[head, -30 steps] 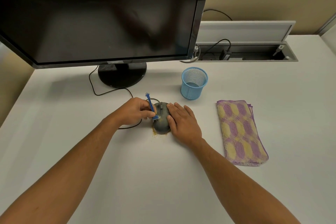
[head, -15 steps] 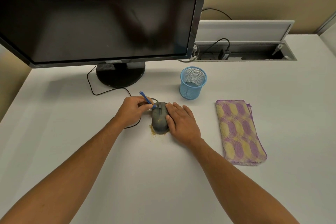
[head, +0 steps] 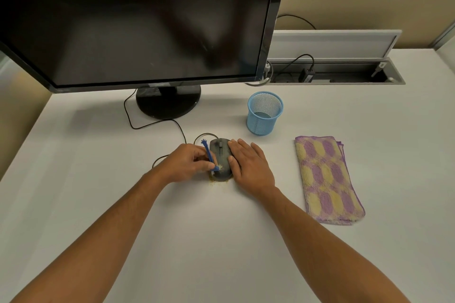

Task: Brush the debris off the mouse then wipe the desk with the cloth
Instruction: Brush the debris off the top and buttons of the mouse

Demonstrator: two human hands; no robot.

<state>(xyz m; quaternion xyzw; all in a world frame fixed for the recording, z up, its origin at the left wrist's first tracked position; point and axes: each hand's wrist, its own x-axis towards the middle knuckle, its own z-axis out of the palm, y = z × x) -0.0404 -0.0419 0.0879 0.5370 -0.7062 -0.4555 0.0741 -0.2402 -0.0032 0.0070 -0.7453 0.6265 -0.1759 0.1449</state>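
Observation:
A dark grey wired mouse (head: 219, 152) lies on the white desk (head: 221, 241) in the middle. My left hand (head: 187, 162) grips a small blue brush (head: 210, 154), whose pale bristles touch the mouse's near left side. My right hand (head: 248, 163) rests flat on the mouse's right side and holds it in place. Yellowish debris (head: 216, 181) lies on the desk at the mouse's near edge. A folded purple and yellow cloth (head: 325, 177) lies to the right, apart from both hands.
A black monitor (head: 138, 19) on a round stand (head: 168, 101) fills the back left, its cable looping toward the mouse. A blue mesh cup (head: 264, 113) stands behind my right hand. An open cable tray (head: 334, 74) runs along the back right.
My left hand has drawn the brush from the mouse's far end back toward its near end. My right hand stays on the mouse. The cloth has not moved.

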